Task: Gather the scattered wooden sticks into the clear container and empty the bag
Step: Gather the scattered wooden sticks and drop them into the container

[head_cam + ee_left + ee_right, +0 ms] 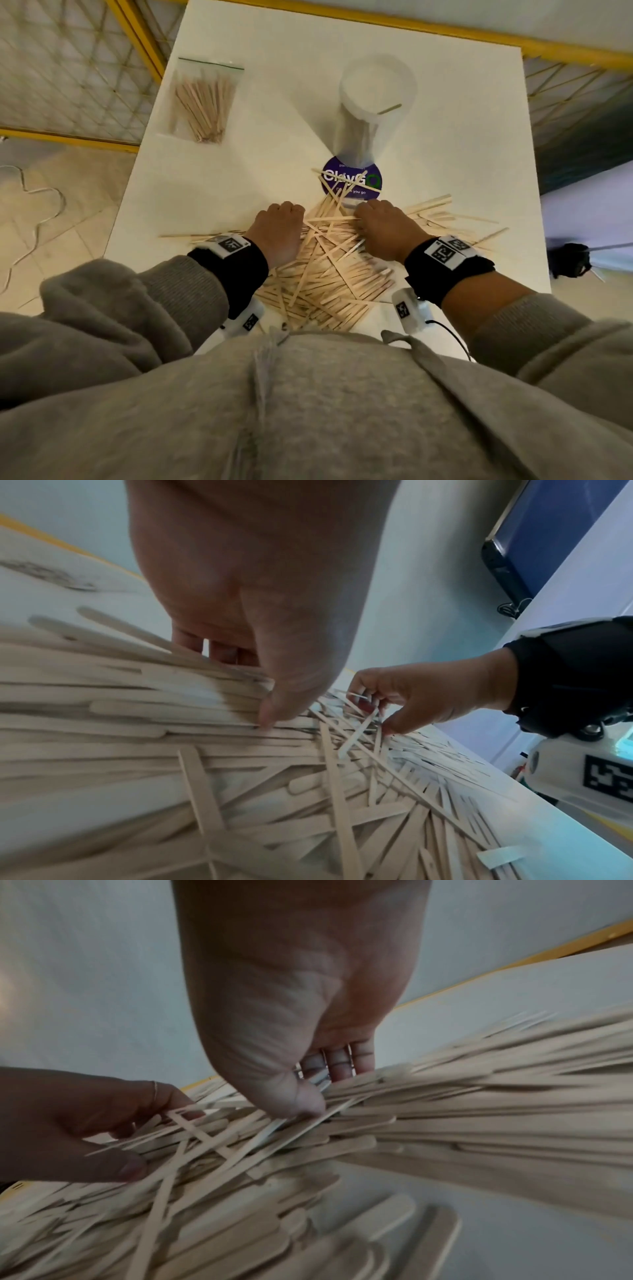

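A big heap of flat wooden sticks (325, 270) lies scattered on the white table (274, 102) near its front edge. My left hand (281, 229) sits on the heap's left part, thumb and curled fingers pinching a bundle of sticks (192, 685). My right hand (383, 226) is on the right part, its thumb and fingers gripping another bundle of sticks (445, 1096). The tall clear container (370, 113) stands beyond the heap with one stick inside. A clear zip bag (202, 102) full of sticks lies at the far left of the table.
A round purple sticker (352, 181) marks the table under the container's near side, partly covered by sticks. Yellow railings (445, 31) and mesh panels border the table behind and to the left. A white cable (37, 212) lies on the floor at left.
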A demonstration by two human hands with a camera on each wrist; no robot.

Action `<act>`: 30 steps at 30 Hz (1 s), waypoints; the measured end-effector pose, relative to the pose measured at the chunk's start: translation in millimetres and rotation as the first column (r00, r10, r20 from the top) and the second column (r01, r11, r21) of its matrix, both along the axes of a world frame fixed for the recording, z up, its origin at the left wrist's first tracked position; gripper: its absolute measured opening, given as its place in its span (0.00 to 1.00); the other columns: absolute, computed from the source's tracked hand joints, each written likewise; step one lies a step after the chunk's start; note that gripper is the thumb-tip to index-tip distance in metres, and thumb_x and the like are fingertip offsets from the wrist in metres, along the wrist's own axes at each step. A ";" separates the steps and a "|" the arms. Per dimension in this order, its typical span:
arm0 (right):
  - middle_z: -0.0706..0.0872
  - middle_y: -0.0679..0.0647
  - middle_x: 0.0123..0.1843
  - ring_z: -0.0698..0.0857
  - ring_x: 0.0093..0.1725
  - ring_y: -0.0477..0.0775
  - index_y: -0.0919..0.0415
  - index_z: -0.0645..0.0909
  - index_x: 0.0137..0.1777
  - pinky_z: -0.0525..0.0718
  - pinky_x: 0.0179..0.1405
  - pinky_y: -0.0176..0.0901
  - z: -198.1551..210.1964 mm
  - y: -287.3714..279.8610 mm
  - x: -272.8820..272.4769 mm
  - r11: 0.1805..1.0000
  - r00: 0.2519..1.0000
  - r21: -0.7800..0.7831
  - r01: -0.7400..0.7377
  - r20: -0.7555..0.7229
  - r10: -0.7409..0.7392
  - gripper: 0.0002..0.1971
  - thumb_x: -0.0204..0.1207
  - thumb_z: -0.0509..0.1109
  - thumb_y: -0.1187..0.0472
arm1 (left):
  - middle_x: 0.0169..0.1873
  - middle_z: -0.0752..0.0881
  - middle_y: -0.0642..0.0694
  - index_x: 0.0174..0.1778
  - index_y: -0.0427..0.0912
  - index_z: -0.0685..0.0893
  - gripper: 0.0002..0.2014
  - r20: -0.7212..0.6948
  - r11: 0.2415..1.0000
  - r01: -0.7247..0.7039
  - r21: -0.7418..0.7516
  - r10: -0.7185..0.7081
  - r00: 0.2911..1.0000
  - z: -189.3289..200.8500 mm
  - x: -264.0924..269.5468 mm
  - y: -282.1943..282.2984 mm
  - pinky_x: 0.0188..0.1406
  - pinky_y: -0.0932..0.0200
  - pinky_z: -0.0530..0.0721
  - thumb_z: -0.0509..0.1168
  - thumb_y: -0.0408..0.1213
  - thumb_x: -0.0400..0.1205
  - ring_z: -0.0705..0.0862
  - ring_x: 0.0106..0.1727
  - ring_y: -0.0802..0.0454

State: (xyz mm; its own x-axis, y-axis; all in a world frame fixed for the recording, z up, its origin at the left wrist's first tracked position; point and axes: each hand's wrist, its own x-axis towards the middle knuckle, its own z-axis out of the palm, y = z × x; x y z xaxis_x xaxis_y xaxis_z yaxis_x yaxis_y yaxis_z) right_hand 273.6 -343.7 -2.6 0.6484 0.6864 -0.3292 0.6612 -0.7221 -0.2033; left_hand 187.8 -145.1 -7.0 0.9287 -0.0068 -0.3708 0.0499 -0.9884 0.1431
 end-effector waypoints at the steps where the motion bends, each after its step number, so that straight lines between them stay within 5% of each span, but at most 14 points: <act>1: 0.79 0.65 0.59 0.79 0.56 0.66 0.65 0.74 0.62 0.79 0.53 0.54 -0.1 1.1 1.4 1.000 1.000 -0.020 0.002 -0.001 -0.002 0.18 0.72 0.69 0.63 | 0.64 0.75 0.37 0.72 0.36 0.69 0.24 -0.002 1.000 -0.008 0.008 0.008 1.000 0.3 -0.5 0.4 0.59 0.42 0.75 0.61 0.39 0.81 0.75 0.63 0.37; 6: 0.76 0.61 0.63 0.76 0.61 0.65 0.61 0.73 0.65 0.78 0.57 0.56 0.7 8.5 -0.1 0.998 0.998 -0.056 0.002 -0.059 -0.005 0.29 0.67 0.75 0.50 | 0.61 0.74 0.36 0.66 0.35 0.74 0.16 -0.032 1.000 -0.018 -0.009 0.017 0.999 5.2 -3.2 4.3 0.57 0.43 0.74 0.58 0.33 0.82 0.75 0.61 0.36; 12: 0.81 0.65 0.58 0.80 0.58 0.68 0.64 0.76 0.60 0.81 0.55 0.58 1.6 22.3 -5.3 0.997 0.996 -0.080 -0.021 -0.082 0.014 0.20 0.68 0.72 0.62 | 0.56 0.78 0.37 0.63 0.37 0.75 0.13 0.049 0.997 -0.050 -0.054 0.053 0.997 6.5 -7.4 10.0 0.53 0.42 0.75 0.56 0.33 0.83 0.78 0.56 0.35; 16: 0.81 0.60 0.55 0.81 0.55 0.63 0.63 0.75 0.60 0.76 0.51 0.47 11.0 16.0 0.6 0.998 0.987 -0.016 0.057 -0.151 -0.059 0.13 0.76 0.64 0.68 | 0.57 0.80 0.39 0.65 0.40 0.73 0.16 0.071 0.985 -0.075 -0.156 0.087 0.994 6.9 -6.2 10.1 0.57 0.42 0.74 0.55 0.29 0.82 0.79 0.58 0.36; 22: 0.77 0.67 0.62 0.78 0.62 0.67 0.67 0.74 0.65 0.76 0.59 0.51 32.5 8.6 17.4 0.990 0.975 0.090 0.106 -0.205 -0.086 0.19 0.73 0.60 0.74 | 0.68 0.78 0.39 0.75 0.44 0.68 0.21 0.149 0.907 -0.120 -0.404 0.195 0.970 16.0 0.3 11.6 0.67 0.43 0.73 0.58 0.34 0.84 0.77 0.67 0.38; 25: 0.79 0.60 0.50 0.80 0.51 0.63 0.59 0.74 0.49 0.71 0.43 0.44 46.3 5.8 24.2 0.965 0.954 0.132 0.227 -0.227 -0.194 0.12 0.74 0.58 0.75 | 0.73 0.73 0.37 0.80 0.44 0.60 0.28 0.192 0.869 -0.126 -0.478 0.244 0.951 27.3 4.1 14.6 0.73 0.51 0.67 0.60 0.31 0.84 0.73 0.72 0.40; 27: 0.76 0.50 0.40 0.77 0.40 0.54 0.51 0.69 0.41 0.69 0.33 0.41 51.1 3.9 25.5 0.914 0.917 0.206 0.350 -0.276 -0.289 0.14 0.77 0.57 0.73 | 0.71 0.74 0.35 0.82 0.42 0.54 0.32 0.229 0.834 -0.117 -0.539 0.278 0.933 33.5 5.6 15.7 0.66 0.60 0.67 0.60 0.30 0.83 0.75 0.69 0.40; 30: 0.75 0.47 0.38 0.74 0.34 0.45 0.52 0.70 0.45 0.68 0.30 0.38 54.4 7.7 22.1 0.804 0.836 0.317 0.503 -0.414 -0.360 0.08 0.82 0.57 0.66 | 0.67 0.75 0.32 0.82 0.38 0.53 0.31 0.268 0.772 -0.118 -0.625 0.354 0.896 38.8 7.0 13.8 0.60 0.65 0.67 0.58 0.29 0.84 0.77 0.63 0.40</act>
State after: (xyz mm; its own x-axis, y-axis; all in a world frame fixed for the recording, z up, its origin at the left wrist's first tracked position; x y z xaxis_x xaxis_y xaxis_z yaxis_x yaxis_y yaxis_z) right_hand 295.7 -335.9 51.8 0.8154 0.4744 -0.3319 0.1448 -0.7222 -0.6764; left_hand 194.8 -131.3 31.7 0.9917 0.1274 -0.0188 0.1000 -0.6698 0.7358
